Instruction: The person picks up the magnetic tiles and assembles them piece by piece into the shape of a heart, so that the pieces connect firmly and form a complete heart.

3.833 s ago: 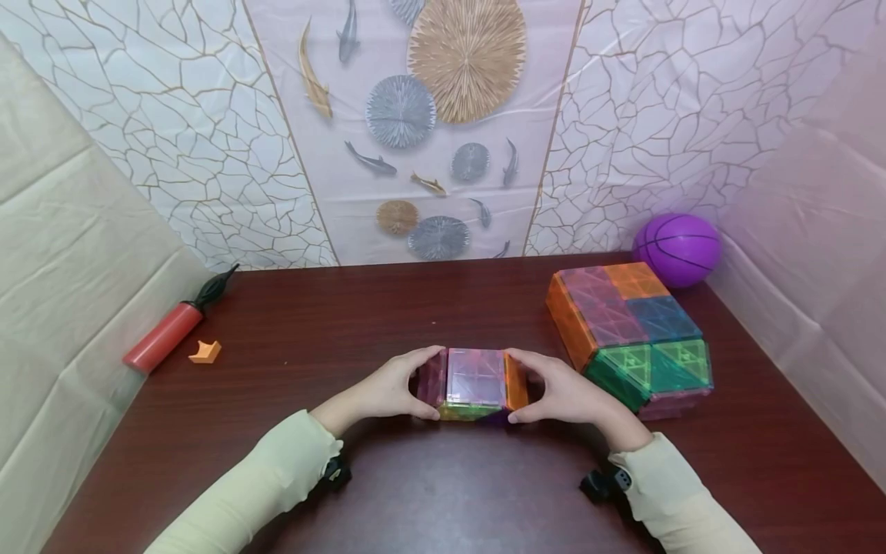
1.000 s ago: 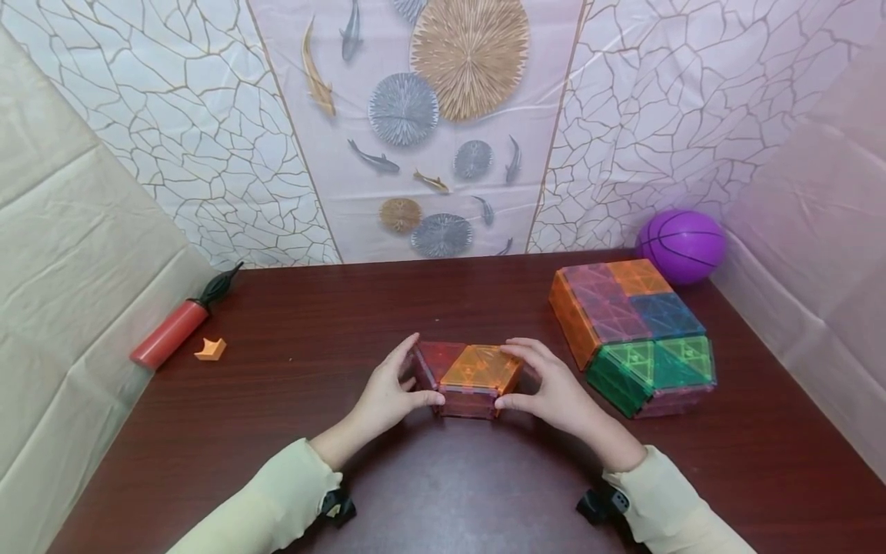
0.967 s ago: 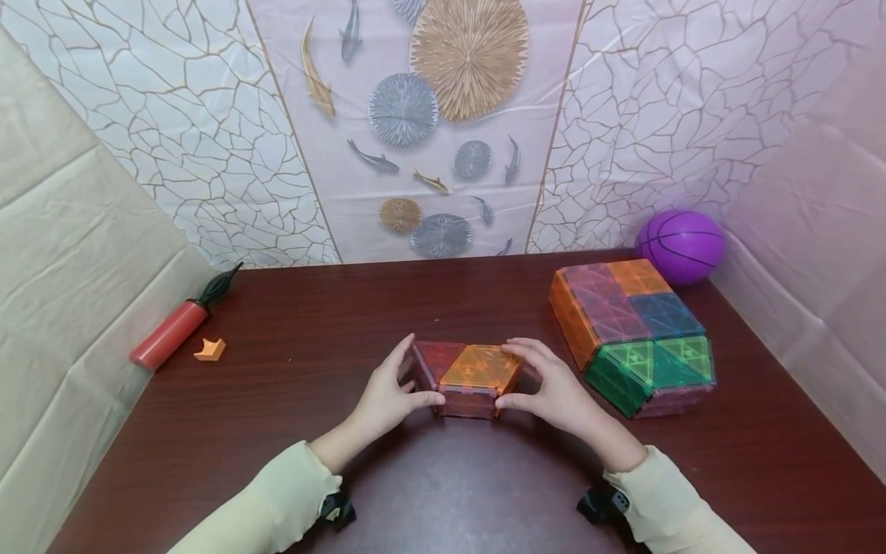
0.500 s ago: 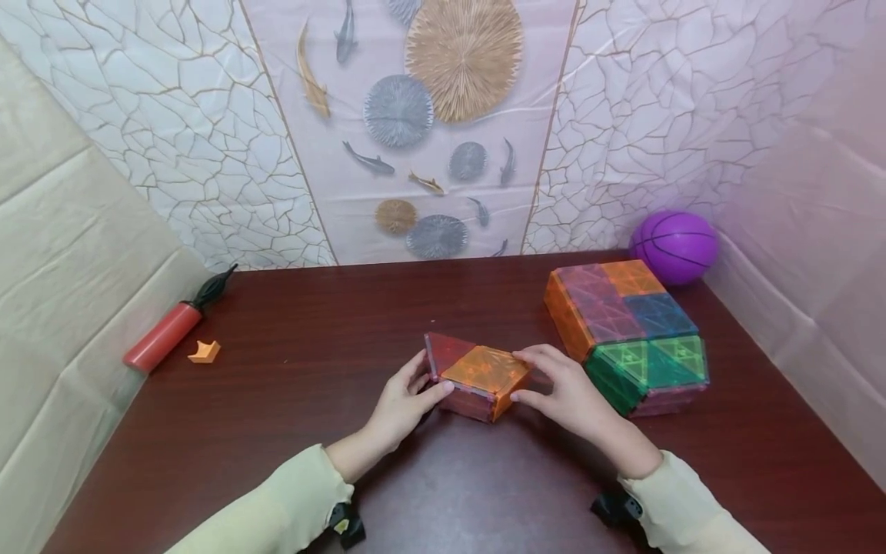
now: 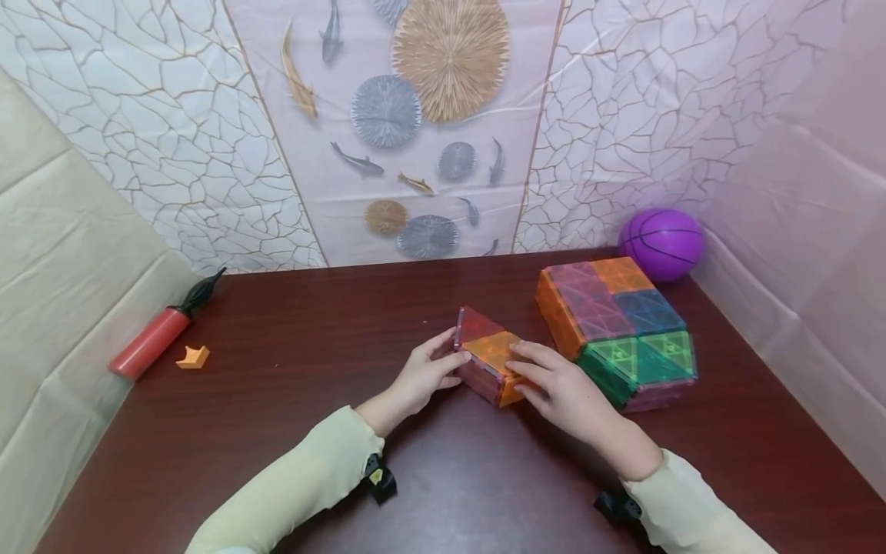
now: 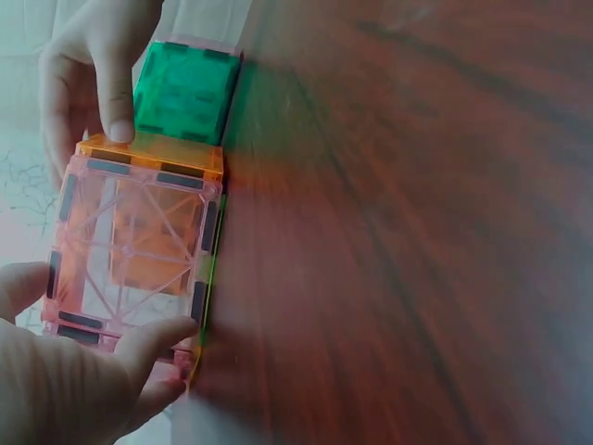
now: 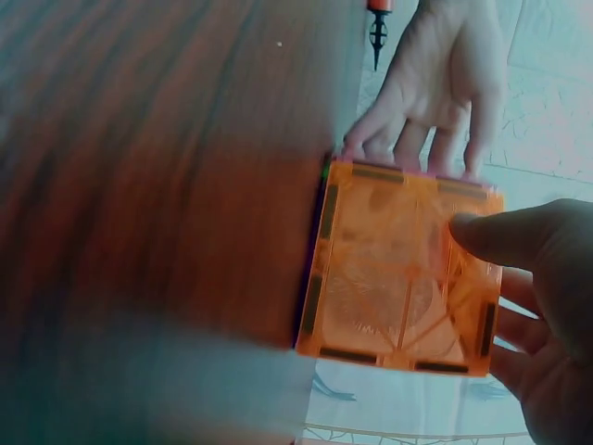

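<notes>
A small box of see-through magnetic tiles [image 5: 490, 351] stands turned at an angle on the table, with red and orange on top and pink and orange sides. My left hand [image 5: 421, 377] grips its left end, thumb near the front top edge. At the other end my right hand [image 5: 574, 396] holds it, fingers over the orange top. The right wrist view has the right thumb on the orange square side tile [image 7: 408, 278]. In the left wrist view, the left thumb lies against the pink square tile [image 6: 130, 246]. The box's far side is hidden in the head view.
A larger magnetic-tile structure [image 5: 595, 304] in purple, orange, blue and green stands just right of the small box. Behind it sits a purple ball [image 5: 662, 244]. A red hand pump [image 5: 151, 342] and a small orange piece [image 5: 192, 357] lie at the left.
The small box has turned from facing me squarely to an angle and shifted right, closer to the larger structure. Both hands moved with it. Earlier, a pale pink tile was on top.
</notes>
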`<action>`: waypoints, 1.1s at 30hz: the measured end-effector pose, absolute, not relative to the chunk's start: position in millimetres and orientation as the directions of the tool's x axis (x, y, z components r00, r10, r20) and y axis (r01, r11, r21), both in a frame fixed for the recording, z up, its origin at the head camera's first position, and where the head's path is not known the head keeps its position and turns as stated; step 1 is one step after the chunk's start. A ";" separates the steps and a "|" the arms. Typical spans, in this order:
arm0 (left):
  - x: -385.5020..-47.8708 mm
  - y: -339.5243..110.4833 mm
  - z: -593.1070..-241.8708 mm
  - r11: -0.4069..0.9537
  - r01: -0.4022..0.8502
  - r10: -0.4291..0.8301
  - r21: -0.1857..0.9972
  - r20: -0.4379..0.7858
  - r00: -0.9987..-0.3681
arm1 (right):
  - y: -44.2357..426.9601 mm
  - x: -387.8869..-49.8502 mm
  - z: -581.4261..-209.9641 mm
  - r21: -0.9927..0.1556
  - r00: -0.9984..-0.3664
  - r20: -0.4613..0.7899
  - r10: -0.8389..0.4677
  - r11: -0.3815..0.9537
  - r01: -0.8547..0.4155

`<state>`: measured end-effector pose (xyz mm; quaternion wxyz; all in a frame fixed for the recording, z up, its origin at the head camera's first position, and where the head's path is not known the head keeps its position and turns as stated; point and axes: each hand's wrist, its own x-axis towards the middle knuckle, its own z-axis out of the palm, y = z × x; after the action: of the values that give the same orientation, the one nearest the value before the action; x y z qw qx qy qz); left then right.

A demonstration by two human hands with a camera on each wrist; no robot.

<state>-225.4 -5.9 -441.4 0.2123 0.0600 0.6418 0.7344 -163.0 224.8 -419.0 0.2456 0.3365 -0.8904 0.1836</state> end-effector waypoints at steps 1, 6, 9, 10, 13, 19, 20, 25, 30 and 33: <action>-227.5 -2.5 -442.1 -0.091 -0.236 0.386 0.967 -0.184 -0.904 | 224.9 -162.9 -418.9 -0.145 -0.643 0.562 -0.520 0.703 -0.696; -239.9 13.3 -444.7 -0.110 -0.228 0.365 0.967 -0.174 -0.914 | 226.9 -164.2 -416.0 -0.096 -0.662 0.515 -0.544 0.731 -0.676; -249.1 22.8 -444.6 -0.107 -0.223 0.367 0.969 -0.170 -0.914 | 229.3 -166.5 -413.7 -0.082 -0.690 0.489 -0.534 0.759 -0.646; -252.6 25.9 -444.5 -0.104 -0.221 0.370 0.970 -0.169 -0.914 | 230.2 -167.4 -413.1 -0.080 -0.699 0.482 -0.528 0.768 -0.636; -262.7 35.0 -443.5 -0.089 -0.221 0.374 0.971 -0.172 -0.911 | 232.7 -170.4 -412.0 -0.082 -0.724 0.467 -0.507 0.791 -0.607; -278.6 53.9 -441.2 -0.065 -0.229 0.368 0.971 -0.190 -0.910 | 237.6 -175.8 -412.0 -0.113 -0.774 0.443 -0.452 0.829 -0.548; -280.6 56.5 -440.9 -0.064 -0.232 0.362 0.971 -0.194 -0.912 | 237.9 -177.0 -412.0 -0.119 -0.784 0.440 -0.439 0.836 -0.535; -287.8 68.2 -439.9 -0.044 -0.229 0.339 0.972 -0.201 -0.919 | 238.8 -180.9 -411.0 -0.147 -0.823 0.424 -0.378 0.868 -0.474; -293.2 76.6 -439.0 -0.039 -0.206 0.317 0.978 -0.183 -0.930 | 237.1 -183.0 -409.9 -0.164 -0.834 0.426 -0.349 0.877 -0.451; -295.7 80.9 -438.2 -0.037 -0.204 0.310 0.978 -0.183 -0.933 | 235.9 -184.1 -409.5 -0.174 -0.837 0.435 -0.331 0.882 -0.439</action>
<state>-295.7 80.9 -438.2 0.1788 0.0395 0.6704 0.7191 -184.1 235.9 -409.5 0.2007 0.2028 -0.9490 0.1344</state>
